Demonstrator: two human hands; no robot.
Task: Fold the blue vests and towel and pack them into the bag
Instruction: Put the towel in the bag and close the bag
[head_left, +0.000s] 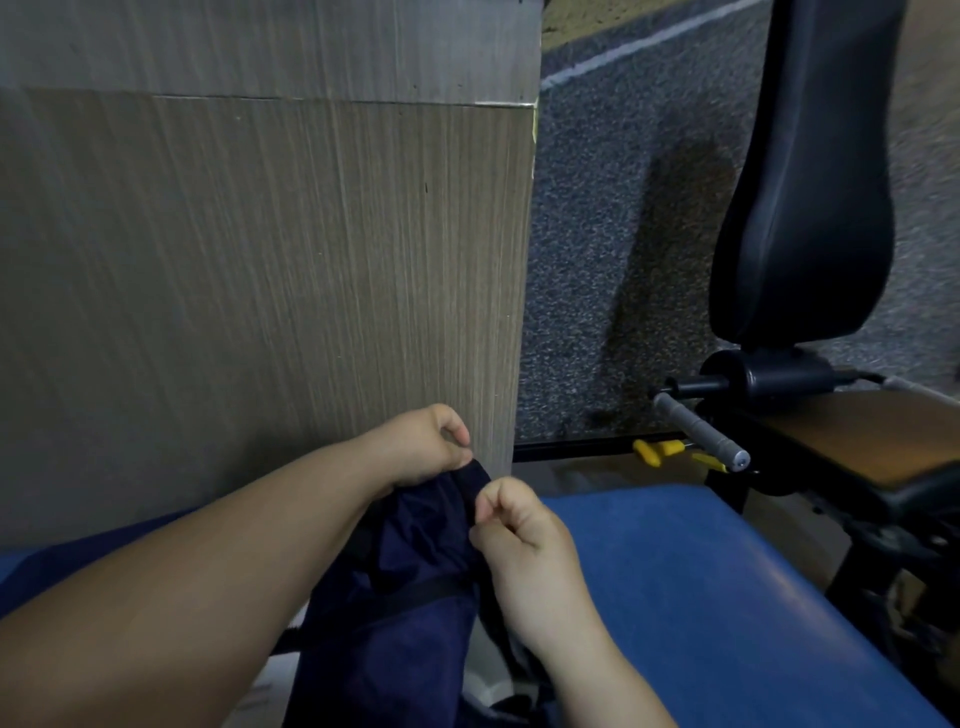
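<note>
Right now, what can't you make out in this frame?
Head view: whether the dark navy fabric is a vest, the towel or the bag; it is bunched and the bottom edge cuts it off.
Head view: exactly where the left hand and right hand pinch it; their curled fingers cover the contact.
Head view: the white thing beneath; fabric and right wrist hide most.

Wood-grain panel (260, 286): upright wall filling the left and far side, no way through
Right of the panel's edge: open grey carpet (597, 260), free down to a black frame bar (571, 449)
Further right of the panel: a black padded backrest (800, 208) stands upright; a grey handle bar (696, 431) juts toward the panel
Just before the panel: left hand (421, 447) and right hand (519, 535) pinch a dark blue cloth (415, 571), filling that gap
Near side, right of the panel: blue padded surface (701, 597), open on top
</note>
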